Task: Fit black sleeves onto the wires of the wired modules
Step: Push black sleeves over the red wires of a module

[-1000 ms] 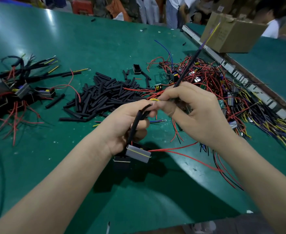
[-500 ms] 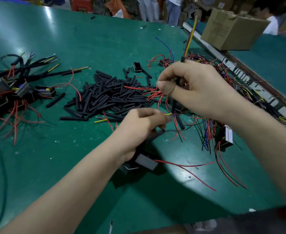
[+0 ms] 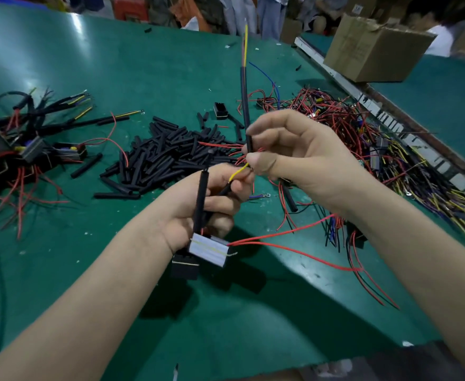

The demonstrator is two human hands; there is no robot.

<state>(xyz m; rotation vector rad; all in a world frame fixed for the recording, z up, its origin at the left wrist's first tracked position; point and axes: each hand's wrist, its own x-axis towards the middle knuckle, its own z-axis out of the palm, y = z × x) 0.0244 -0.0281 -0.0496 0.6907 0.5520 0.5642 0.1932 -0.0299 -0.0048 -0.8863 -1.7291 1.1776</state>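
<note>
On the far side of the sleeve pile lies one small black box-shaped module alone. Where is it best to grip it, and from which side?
Probably from above, with the fingers across its two long side walls. The small black module sits flat on the green table with its open face up, and the mat beside both long sides looks free. Loose black sleeves lie only nearer, so a top approach avoids them.

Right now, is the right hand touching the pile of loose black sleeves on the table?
Apart. The head view shows the right hand raised above the table, pinching a sleeved wire, with the pile beyond it.
</note>
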